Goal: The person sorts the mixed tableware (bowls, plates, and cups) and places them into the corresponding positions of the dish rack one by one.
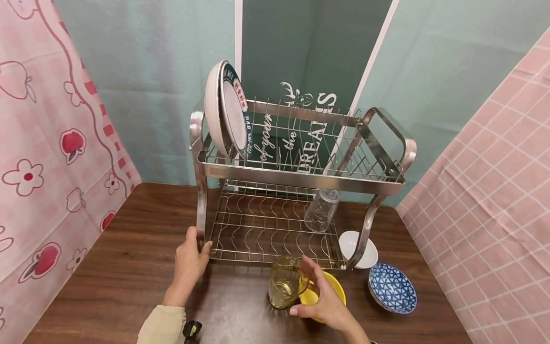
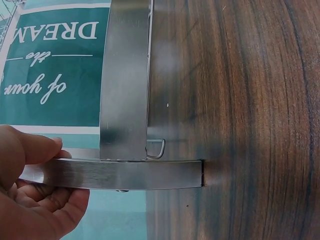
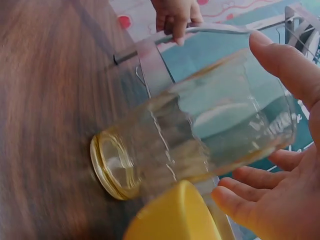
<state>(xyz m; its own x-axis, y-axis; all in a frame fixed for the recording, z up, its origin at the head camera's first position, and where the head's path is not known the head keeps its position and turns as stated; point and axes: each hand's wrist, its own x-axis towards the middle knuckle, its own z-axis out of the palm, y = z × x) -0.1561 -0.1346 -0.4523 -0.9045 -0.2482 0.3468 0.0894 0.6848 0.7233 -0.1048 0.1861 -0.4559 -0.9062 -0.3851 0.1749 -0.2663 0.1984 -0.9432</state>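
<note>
A two-tier metal dish rack [image 1: 301,179] stands on the wooden table. My left hand [image 1: 189,258] grips its front left leg [image 2: 120,174], thumb on one side and fingers on the other. My right hand [image 1: 326,303] is beside a yellowish clear drinking glass [image 1: 281,289], which stands upright in front of the rack. In the right wrist view, the thumb and spread fingers [image 3: 240,192] lie on either side of the glass near its rim, not curled round it. Whether they touch it is unclear. A yellow bowl [image 1: 338,288] sits partly behind the right hand.
Two white plates or bowls [image 1: 215,112] stand on edge in the rack's upper left. A clear glass [image 1: 322,210] stands upside down on the lower tier. Right of the rack are a white bowl [image 1: 367,253] and a blue patterned bowl [image 1: 393,289]. Curtains surround the table.
</note>
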